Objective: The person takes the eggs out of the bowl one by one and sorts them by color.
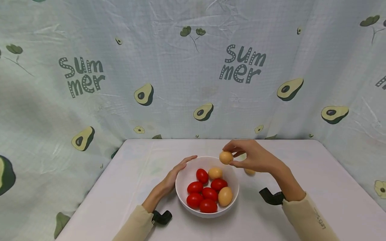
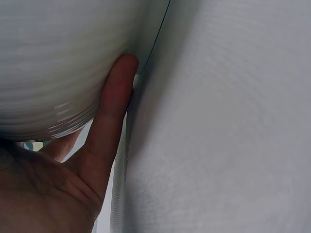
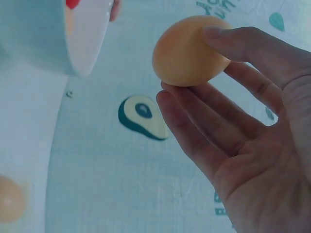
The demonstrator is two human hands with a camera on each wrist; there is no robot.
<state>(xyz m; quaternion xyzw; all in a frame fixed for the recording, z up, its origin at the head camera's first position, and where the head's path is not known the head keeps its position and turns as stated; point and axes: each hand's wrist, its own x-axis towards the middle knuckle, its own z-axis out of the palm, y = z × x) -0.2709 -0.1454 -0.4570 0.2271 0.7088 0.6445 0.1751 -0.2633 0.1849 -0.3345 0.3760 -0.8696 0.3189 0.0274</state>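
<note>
- The right hand (image 1: 251, 156) pinched a tan egg (image 1: 226, 157) between thumb and fingertips; the egg was held up near the far right rim of the white bowl (image 1: 200, 163). Contact was slight on a smooth, rounded shell, so a loosened thumb could have let it slip.
- The right-wrist view showed the egg apart from the bowl; a drop short of the rim would probably have sent it onto the bench (image 1: 150, 167).
- Released too high, it could have knocked the red egg-shaped pieces (image 1: 208, 206) or the two tan eggs (image 1: 225, 196) inside, and perhaps cracked, if the shells were real.
- The left hand (image 1: 172, 174) lay with fingers extended along the bowl's outer side, bracing rather than gripping; a hard push there might have slid the bowl.
- Another egg (image 1: 249, 171) sat on the bench below the right hand, where a lowered wrist could have set it rolling.
</note>
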